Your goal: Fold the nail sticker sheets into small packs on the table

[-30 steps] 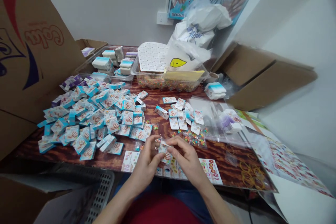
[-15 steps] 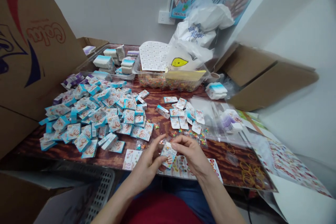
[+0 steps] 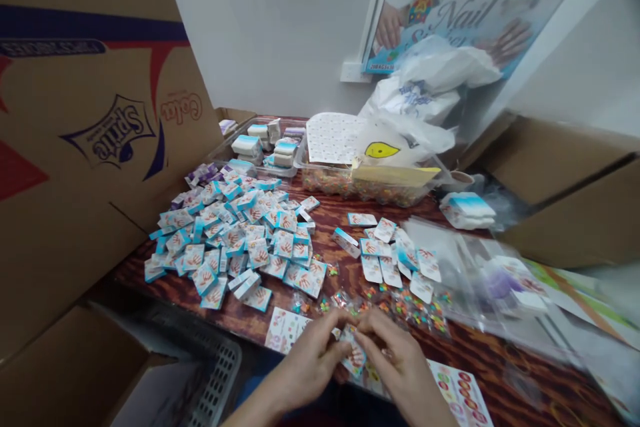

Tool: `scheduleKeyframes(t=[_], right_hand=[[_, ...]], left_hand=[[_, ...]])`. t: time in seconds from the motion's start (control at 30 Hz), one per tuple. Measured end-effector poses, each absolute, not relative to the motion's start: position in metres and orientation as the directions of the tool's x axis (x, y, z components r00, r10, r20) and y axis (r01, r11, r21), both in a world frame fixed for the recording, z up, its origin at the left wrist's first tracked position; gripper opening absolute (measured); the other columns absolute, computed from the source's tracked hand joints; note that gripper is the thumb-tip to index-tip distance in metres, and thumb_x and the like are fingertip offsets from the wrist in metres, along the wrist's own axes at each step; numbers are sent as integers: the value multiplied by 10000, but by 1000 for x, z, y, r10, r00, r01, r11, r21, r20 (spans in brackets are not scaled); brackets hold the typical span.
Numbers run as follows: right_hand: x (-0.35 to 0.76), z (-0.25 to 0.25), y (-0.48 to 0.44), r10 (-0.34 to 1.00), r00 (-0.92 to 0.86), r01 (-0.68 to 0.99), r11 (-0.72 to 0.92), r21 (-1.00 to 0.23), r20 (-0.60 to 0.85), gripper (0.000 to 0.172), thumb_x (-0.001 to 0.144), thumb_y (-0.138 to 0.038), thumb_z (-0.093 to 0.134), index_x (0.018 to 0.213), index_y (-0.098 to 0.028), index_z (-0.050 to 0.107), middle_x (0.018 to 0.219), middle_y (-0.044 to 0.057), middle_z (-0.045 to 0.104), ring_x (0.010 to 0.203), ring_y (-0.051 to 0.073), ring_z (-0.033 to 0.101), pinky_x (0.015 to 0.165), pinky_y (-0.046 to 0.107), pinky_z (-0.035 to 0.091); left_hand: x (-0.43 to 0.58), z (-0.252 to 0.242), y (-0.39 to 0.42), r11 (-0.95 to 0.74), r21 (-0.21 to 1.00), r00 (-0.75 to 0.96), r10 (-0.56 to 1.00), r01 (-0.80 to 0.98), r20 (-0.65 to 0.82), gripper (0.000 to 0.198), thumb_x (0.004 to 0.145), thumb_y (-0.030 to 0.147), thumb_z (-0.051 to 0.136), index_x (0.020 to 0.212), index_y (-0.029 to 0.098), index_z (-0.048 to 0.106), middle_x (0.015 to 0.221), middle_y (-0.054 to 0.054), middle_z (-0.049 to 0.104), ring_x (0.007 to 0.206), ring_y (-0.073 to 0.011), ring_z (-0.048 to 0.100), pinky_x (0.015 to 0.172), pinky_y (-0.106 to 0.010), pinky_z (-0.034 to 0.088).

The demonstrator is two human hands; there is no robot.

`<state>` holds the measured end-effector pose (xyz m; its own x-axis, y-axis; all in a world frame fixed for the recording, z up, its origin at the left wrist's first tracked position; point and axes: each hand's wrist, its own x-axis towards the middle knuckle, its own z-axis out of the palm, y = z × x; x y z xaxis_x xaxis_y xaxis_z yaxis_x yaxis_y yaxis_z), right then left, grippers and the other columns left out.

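Note:
My left hand [image 3: 309, 365] and my right hand [image 3: 404, 370] meet at the near edge of the wooden table [image 3: 345, 213], fingers pinched together on one small blue-and-white box [image 3: 354, 356] between them. Under and beside the hands lie sticker sheets [image 3: 284, 329]. Just beyond the fingertips are several small clear bags of coloured bits [image 3: 400, 303]. A large heap of the same small boxes [image 3: 240, 240] covers the left of the table, and a few flat unfolded ones [image 3: 390, 253] lie in the middle.
A big cardboard carton [image 3: 90, 147] walls the left side, another carton [image 3: 575, 187] stands right. At the back sit clear trays of boxes [image 3: 265, 143] and coloured bits [image 3: 370, 190], with white plastic bags [image 3: 420, 100]. A grey plastic basket [image 3: 210, 367] sits below the table edge.
The view has swung left and tilted up, so everything sits further right and lower in view. Both hands have closed in again on the small box; the left fingers, spread before, now pinch it.

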<state>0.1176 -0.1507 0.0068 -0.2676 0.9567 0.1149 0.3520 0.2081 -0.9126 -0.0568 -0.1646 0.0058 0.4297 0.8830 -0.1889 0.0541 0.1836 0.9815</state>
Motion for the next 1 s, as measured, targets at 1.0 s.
scheduleKeyframes(t=[1.0], right_hand=[[156, -24, -184, 964, -253, 818, 258, -514, 81, 344, 807, -133, 651, 1144, -195, 619, 1160, 110, 599, 1088, 301, 496, 928, 467, 435]], left_hand=[[-81, -7, -170, -534, 615, 599, 792, 580, 123, 169, 919, 115, 479, 1003, 198, 600, 1179, -96, 624, 1106, -228, 576, 944, -396, 504]])
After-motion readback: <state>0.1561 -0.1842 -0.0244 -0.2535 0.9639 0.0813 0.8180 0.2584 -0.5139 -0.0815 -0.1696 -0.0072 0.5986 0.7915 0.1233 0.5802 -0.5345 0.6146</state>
